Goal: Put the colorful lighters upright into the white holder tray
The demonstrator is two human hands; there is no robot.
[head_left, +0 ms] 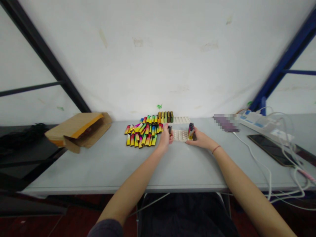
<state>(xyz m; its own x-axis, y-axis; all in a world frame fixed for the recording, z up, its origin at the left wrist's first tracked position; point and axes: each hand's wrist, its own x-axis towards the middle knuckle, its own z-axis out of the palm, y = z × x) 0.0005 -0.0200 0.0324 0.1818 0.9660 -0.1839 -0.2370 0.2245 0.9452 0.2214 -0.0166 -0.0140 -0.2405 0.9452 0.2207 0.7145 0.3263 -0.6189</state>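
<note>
Colourful metallic lighters [142,133] lie in a loose pile at the middle left of the table. Beside the pile's right edge, my left hand [166,136] is closed around a lighter, whose dark top [170,127] shows above the fingers. In front of me lies a white bumpy tray [180,135]. A few upright lighters [191,131] stand at its right end. My right hand [199,140] curls around these, thumb low in front and fingers behind. Behind, another white tray [181,120] carries rows of upright lighters [165,117] on its left part.
An opened brown cardboard box [79,128] lies at the left. To the right are a dark phone [270,149], a blurred purple item [225,122], a white power strip [266,126] and tangled white cables [256,161]. The wall [158,59] borders the table's back.
</note>
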